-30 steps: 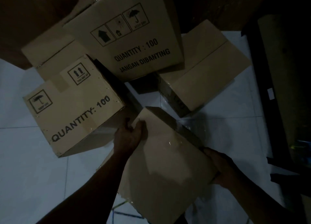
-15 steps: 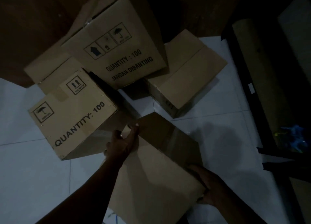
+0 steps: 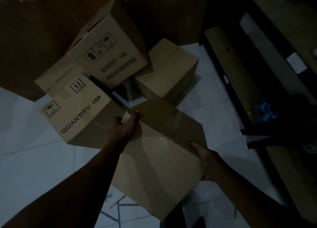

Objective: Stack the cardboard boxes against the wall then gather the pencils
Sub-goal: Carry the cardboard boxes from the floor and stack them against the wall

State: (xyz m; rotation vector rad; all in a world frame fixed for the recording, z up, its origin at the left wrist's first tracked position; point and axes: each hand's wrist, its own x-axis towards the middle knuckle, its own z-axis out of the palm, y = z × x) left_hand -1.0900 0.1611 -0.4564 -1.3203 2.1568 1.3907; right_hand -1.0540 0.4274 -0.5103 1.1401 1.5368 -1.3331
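**Plain box gripped at two corners, boxes crowding the far side**

The left hand (image 3: 123, 127) has its fingers (image 3: 134, 115) curled over the far corner of the plain box (image 3: 154, 169), pinching the edge; a small pale scrap sits between thumb and fingers, too dim to identify. The right hand (image 3: 205, 160) wraps the box's right-hand edge, with its fingers (image 3: 195, 144) bent round the corner and their tips hidden behind the cardboard. The box sits tilted between the two hands, a strip of clear tape glinting across its top.

Just left of the left fingers stands the QUANTITY: 100 box (image 3: 77, 111), its shaded side close to the knuckles; whether it touches the held box cannot be told. Beyond those fingers, the JANGAN DIBANTING box (image 3: 111, 56) stands taller against the brown wall (image 3: 34, 39). A smaller plain box (image 3: 169, 70) lies past the held box's far edge, with a narrow gap of white tiled floor (image 3: 34, 159) between them.

Open floor stretches away beyond the right fingers up to a dark frame (image 3: 231, 94), where a cardboard tube (image 3: 228, 59) lies. Behind both wrists, under the box's near corner, thin sticks (image 3: 120, 198) lie on the tiles, possibly pencils.
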